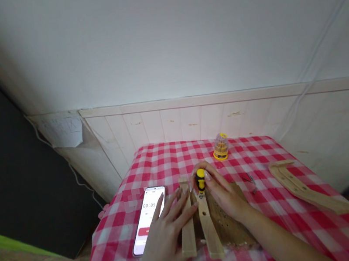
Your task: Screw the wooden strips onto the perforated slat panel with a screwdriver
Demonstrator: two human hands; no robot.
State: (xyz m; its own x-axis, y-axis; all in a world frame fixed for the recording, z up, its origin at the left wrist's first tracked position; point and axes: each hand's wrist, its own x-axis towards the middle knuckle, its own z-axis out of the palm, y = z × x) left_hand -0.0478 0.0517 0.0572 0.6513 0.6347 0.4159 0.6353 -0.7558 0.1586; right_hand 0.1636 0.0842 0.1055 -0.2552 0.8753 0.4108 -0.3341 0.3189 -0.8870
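- The right hand (222,191) is closed around a short yellow-and-black screwdriver (200,180), held nearly upright with its tip down on the far end of a wooden slat (208,224).
- That slat runs lengthwise away from the person, from the near edge of the desk (308,224) towards the wall; the screwdriver stands at its far end, so the tool's axis is roughly square to the slat's long axis.
- The left hand (167,233) lies flat and open, fingers spread, pressing on a second slat (187,225) that lies parallel and just beside the first, on its left.
- Both slats rest on a darker board (229,223) with rows of small holes, and the right wrist crosses over it.
- Of the two hands the right is the one on the tool; the left is beside it, its fingertips reaching almost to the screwdriver's shaft.
- A phone (148,218) lies face up just left of the left hand, its screen showing a running timer; the hand's edge is touching or nearly touching it, I cannot tell which.
- Farther back, a small yellow bit holder (221,146) stands near the wall, well apart from both hands.
- To the right, curved wooden pieces (306,189) lie on the red checked cloth, and a few small dark metal bits (250,179) lie between them and the right hand.
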